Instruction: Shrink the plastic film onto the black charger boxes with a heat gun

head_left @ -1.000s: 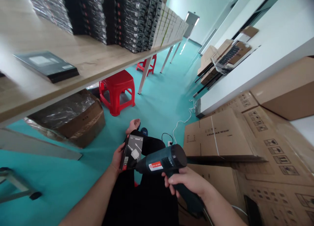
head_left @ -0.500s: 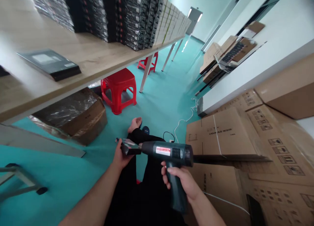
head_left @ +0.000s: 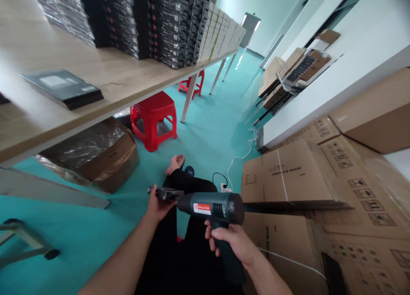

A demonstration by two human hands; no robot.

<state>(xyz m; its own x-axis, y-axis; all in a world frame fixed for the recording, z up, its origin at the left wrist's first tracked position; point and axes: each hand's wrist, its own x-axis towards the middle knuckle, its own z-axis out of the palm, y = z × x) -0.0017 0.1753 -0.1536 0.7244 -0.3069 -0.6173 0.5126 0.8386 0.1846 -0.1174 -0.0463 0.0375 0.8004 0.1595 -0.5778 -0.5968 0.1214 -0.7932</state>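
Note:
My right hand (head_left: 229, 239) is wrapped round the handle of a dark green heat gun (head_left: 213, 206) with a red and white label. Its nozzle points left, close against a small dark box (head_left: 166, 194). That box is gripped in my left hand (head_left: 157, 207), thumb over its near left end. Whether the nozzle touches the box or stops just short, I cannot tell. Both hands are above my lap, over black trousers (head_left: 185, 261). On the table lies a flat black box with a pale label (head_left: 62, 86).
Stacks of film-wrapped black boxes (head_left: 173, 28) stand on the wooden table (head_left: 128, 79). Below are a red stool (head_left: 154, 115) and an open carton (head_left: 112, 158) with clear film. Large cartons (head_left: 288, 171) line the right. A power strip (head_left: 225, 188) with a white cord lies on the floor.
The heat gun has shifted slightly left and down, its nozzle nearer my left hand. The small box has tilted, showing a different face.

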